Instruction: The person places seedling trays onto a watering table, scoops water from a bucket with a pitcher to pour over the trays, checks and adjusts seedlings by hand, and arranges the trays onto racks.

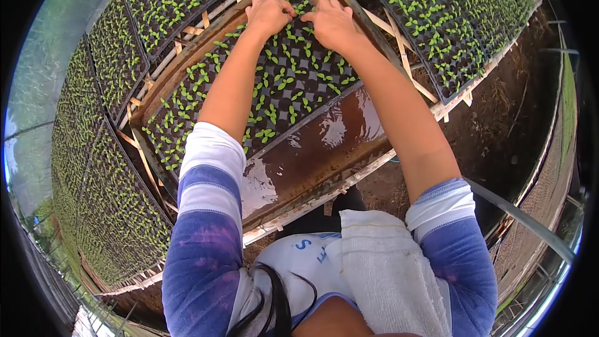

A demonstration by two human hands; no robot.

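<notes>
A dark seedling tray (290, 81) with small green seedlings lies in a wooden trough (315, 181) of brown water. Both arms reach across to the tray's far end. My left hand (268, 16) is closed over the seedlings there, its fingers curled inward and its thumb and fingertips close together. Just to its right, my right hand (331, 23) is also closed, the index finger and thumb pointing toward the left hand. A few seedlings show in the narrow gap between the hands. Whatever the fingertips hold, if anything, is too small to make out.
More seedling trays stand on the left (106, 193) and at the right (437, 31), on a slatted bench of bamboo strips (399, 43). A white cloth (387, 268) hangs over my chest. A metal pipe (524, 218) runs at the right.
</notes>
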